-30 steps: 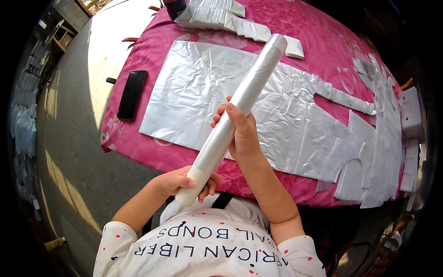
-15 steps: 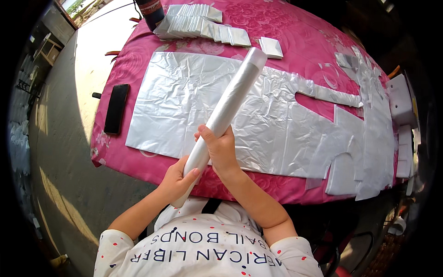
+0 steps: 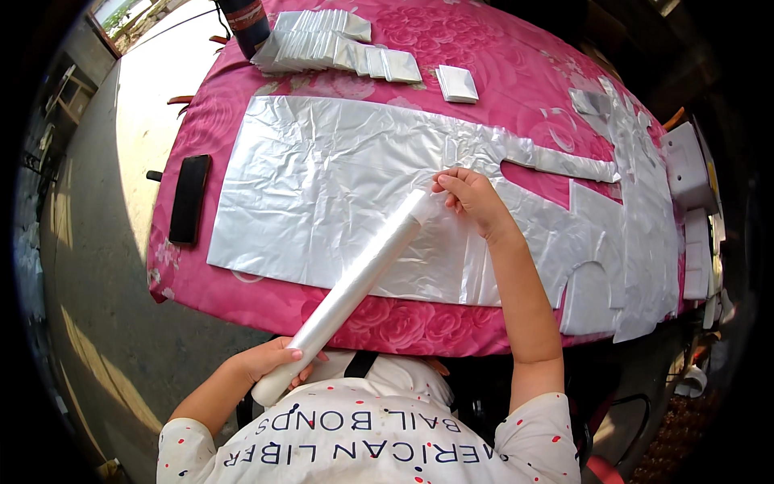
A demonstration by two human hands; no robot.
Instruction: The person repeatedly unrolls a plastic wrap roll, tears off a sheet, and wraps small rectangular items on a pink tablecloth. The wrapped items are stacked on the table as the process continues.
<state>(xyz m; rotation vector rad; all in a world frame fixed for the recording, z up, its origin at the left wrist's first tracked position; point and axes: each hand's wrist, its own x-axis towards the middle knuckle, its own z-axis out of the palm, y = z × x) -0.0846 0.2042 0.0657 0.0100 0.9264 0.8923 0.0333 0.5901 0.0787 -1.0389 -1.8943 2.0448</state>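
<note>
A long roll of clear plastic film [image 3: 347, 290] slants across the front of the table, its near end close to my body. My left hand [image 3: 274, 363] is wrapped round that near end. At the far end, the thumb and fingers of my right hand [image 3: 468, 198] pinch thin film that sticks out past the roll. Beneath both lies a stack of flat, crinkled silvery-white plastic sheets [image 3: 306, 169]. It has an apron-like shape, with a curved cut-out and a narrow strap on the right.
A pink flowered cloth [image 3: 403, 327] covers the table. A black phone [image 3: 189, 200] lies at the left edge. Folded plastic packets [image 3: 322, 48], a smaller packet pile [image 3: 457, 84] and a dark canister [image 3: 245, 28] are at the back. White plastic boxes [image 3: 689, 169] stand at the right edge.
My right hand has slid from the roll's middle to its far end and now pinches film there. My left hand and the roll have come lower and nearer my body.
</note>
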